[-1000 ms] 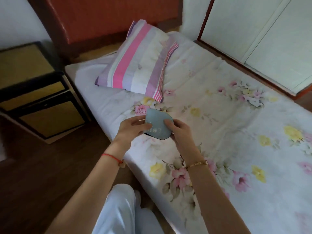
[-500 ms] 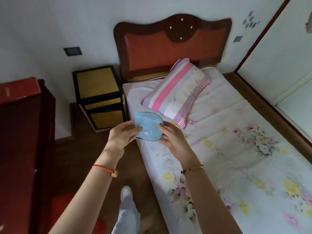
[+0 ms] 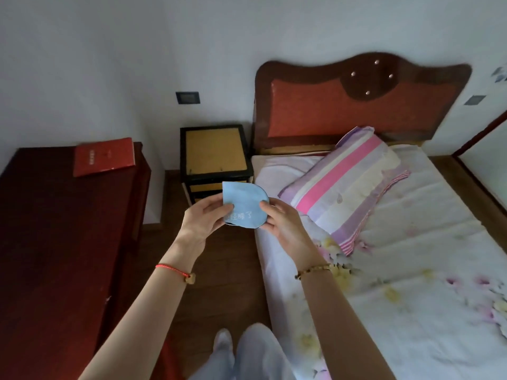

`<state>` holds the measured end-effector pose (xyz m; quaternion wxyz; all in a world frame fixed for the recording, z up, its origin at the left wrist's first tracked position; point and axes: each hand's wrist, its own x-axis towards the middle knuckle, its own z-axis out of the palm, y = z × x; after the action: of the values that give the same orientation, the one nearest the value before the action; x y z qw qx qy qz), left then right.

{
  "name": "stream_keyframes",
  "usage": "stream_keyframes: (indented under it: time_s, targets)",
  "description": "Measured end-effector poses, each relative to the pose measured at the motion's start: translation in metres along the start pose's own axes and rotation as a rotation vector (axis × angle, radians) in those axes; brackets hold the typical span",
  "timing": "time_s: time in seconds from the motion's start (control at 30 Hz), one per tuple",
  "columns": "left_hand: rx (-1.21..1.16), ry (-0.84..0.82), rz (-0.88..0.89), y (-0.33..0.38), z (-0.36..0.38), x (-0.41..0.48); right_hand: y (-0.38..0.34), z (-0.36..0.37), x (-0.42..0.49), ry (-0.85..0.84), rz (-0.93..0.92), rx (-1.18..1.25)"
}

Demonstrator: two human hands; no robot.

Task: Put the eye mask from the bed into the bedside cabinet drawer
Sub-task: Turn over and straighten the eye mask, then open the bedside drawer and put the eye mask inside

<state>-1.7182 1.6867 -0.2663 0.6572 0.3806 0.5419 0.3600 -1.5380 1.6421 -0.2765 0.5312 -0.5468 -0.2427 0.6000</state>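
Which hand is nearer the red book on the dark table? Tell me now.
Left. The left hand holds the eye mask on the side toward the red book; the right hand holds the mask's bed-side edge, farther away.

Single head-worn view, wide-angle. Looks forward and down from standing height. Near: both forearms and legs. Far: bedside cabinet [image 3: 215,156] and headboard [image 3: 356,105] against wall. Bed [image 3: 411,242] right, dark table [image 3: 55,229] left.
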Motion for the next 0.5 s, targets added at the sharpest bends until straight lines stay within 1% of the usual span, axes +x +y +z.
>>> stream_keyframes:
  time_s: [0.17, 0.27, 0.37, 0.5]
  targets:
    - [-0.026, 0.037, -0.05, -0.006, 0.003, 0.062, 0.005, 0.001, 0.068, 0.057, 0.04, -0.035]
    - [-0.044, 0.055, -0.047, -0.02, 0.006, 0.106, 0.018, -0.007, 0.121, 0.085, 0.072, -0.043]
    - [-0.056, 0.055, -0.017, -0.046, 0.009, 0.16, 0.042, -0.02, 0.18, 0.088, 0.065, -0.047]
    - [-0.078, 0.052, 0.028, -0.099, 0.008, 0.228, 0.09, -0.045, 0.249, 0.051, 0.02, -0.055]
